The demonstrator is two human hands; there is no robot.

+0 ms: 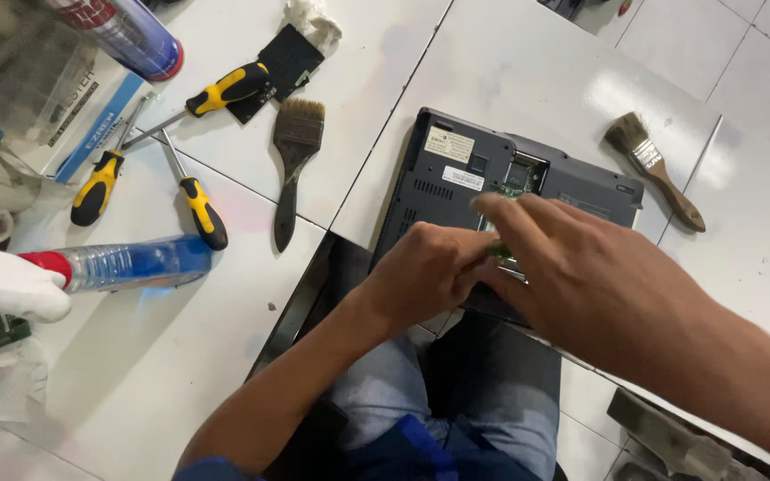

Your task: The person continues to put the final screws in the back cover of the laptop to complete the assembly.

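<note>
My 2 hands meet over the upturned dark grey laptop (443,183), which lies base-up at the near edge of the right-hand white table (545,80), its long axis running from upper left to lower right across my view, with part of its near edge overhanging the gap above my knees.

Left hand (425,272): curled, knuckles up, fingers drawn together toward the middle of the laptop base. Its fingertips are hidden under the right hand, so I cannot tell whether they pinch anything.

Right hand (572,267): reaching in from the lower right, fingers extended and close together, pointing up-left toward the open memory bay (520,175). A small green part (501,250), apparently a circuit module, shows between thumb and fingers; the hold looks like a pinch, but motion blur prevents certainty.

Governing relation: the green part sits directly between the 2 hands, just short of the open bay, which lies beyond the fingertips, away from me. The right hand is the nearer to the bay; the left is alongside, touching or nearly touching the right.

Surroundings: 3 yellow-and-black screwdrivers (200,207), a black-handled paintbrush (291,165) and a blue spray bottle (131,264) lie on the left-hand table, well apart from my hands. A wooden-handled brush (657,169) lies right of the laptop.
</note>
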